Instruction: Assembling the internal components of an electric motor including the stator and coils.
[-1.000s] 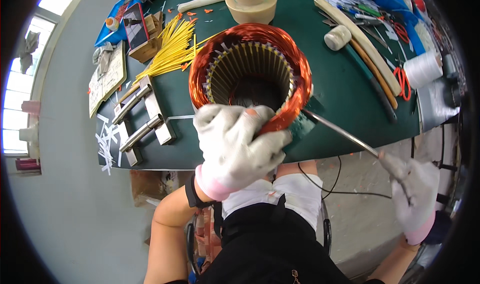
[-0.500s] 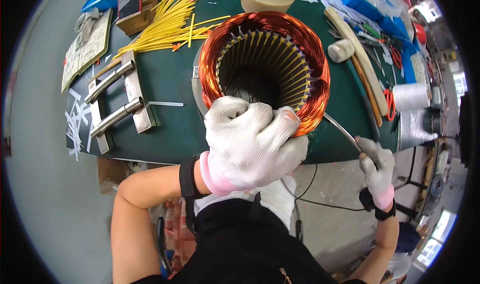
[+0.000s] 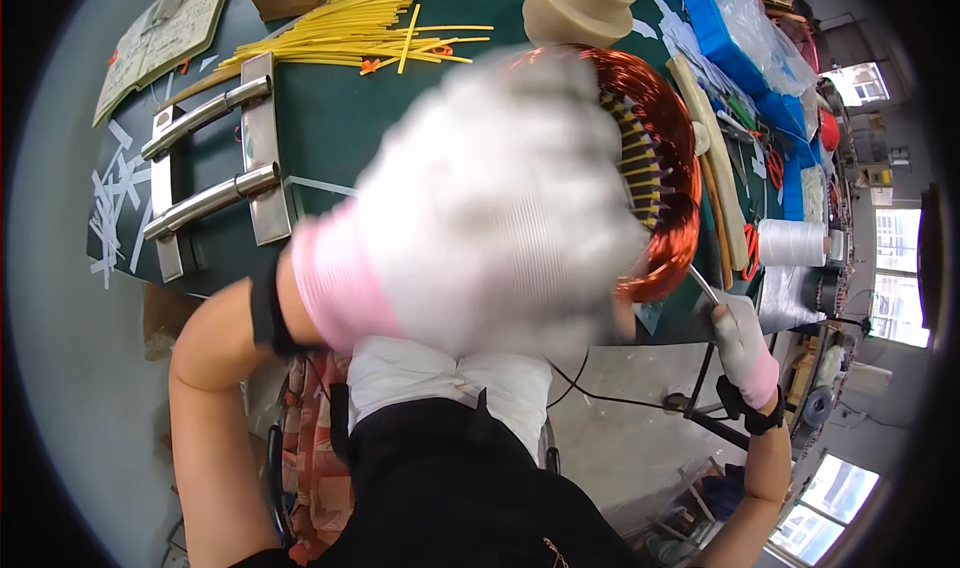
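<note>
A motor stator with thick copper windings stands at the near edge of the green table. Yellow strips line the slots inside its bore. In a white glove with a pink cuff, my left hand is raised over the stator's left and front side and covers much of it. Motion smears its fingers, so their grip does not show. To the right of the stator, my gloved right hand is closed around a slim metal rod. The rod's far end reaches the outer lower right of the windings.
Left on the table lies a steel frame with two bars, beside white strips. Yellow sticks and a cream stepped cylinder are farther back. Right are a wooden bar, red-handled scissors, a white thread spool and blue bins.
My left hand has risen off the front rim of the windings and looks larger and blurred. My right hand still holds the rod. The whole view has shifted slightly.
</note>
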### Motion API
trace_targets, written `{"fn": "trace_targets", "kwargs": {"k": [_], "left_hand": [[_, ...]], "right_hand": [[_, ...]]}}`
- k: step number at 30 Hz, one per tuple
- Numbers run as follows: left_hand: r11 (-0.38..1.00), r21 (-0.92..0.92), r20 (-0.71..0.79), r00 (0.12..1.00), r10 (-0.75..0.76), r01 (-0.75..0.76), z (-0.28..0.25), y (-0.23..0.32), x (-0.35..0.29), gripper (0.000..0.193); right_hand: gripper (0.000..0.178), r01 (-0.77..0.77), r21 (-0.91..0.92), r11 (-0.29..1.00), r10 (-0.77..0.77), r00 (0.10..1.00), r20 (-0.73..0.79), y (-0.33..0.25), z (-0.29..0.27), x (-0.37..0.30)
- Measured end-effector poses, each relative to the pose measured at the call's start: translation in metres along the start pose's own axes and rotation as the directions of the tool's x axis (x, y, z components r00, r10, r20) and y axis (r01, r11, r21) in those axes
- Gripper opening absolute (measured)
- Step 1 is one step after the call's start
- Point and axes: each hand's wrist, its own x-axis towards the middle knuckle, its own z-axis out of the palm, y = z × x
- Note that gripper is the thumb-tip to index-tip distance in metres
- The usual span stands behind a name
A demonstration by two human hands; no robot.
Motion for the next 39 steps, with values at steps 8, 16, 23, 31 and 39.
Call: {"fn": "trace_targets", "kwargs": {"k": [8, 16, 23, 31, 39], "left_hand": [[0.972, -0.223, -0.110, 0.992, 0.055, -0.078, 0.014, -0.034, -0.024, 0.035], [0.978, 0.189, -0.078, 0.991, 0.104, -0.088, 0.007, 0.003, -0.002, 0.024], [0.662, 0.746, 0.018, 0.996, 0.091, -0.074, 0.078, 0.059, 0.000, 0.016], [0.704, 0.710, -0.031, 0.999, -0.006, 0.026, 0.086, 0.075, 0.007, 0.034], [0.834, 0.547, 0.162, 0.968, -0.190, 0.072, 0.015, 0.066, -0.024, 0.032]], "right_hand": [[0.074, 0.217, 0.233, 0.948, -0.136, 0.937, -0.320, 0.075, 0.093, 0.037], [0.042, 0.285, 0.229, 0.931, -0.058, 0.734, -0.677, 0.063, 0.103, 0.044], [0.031, 0.322, -0.175, 0.930, -0.367, 0.823, -0.434, 0.045, 0.001, -0.008], [0.029, 0.331, 0.079, 0.940, -0.222, 0.773, -0.595, 0.032, 0.059, -0.067], [0.024, 0.315, -0.309, 0.897, -0.439, 0.715, -0.544, 0.018, 0.071, -0.077]]}}
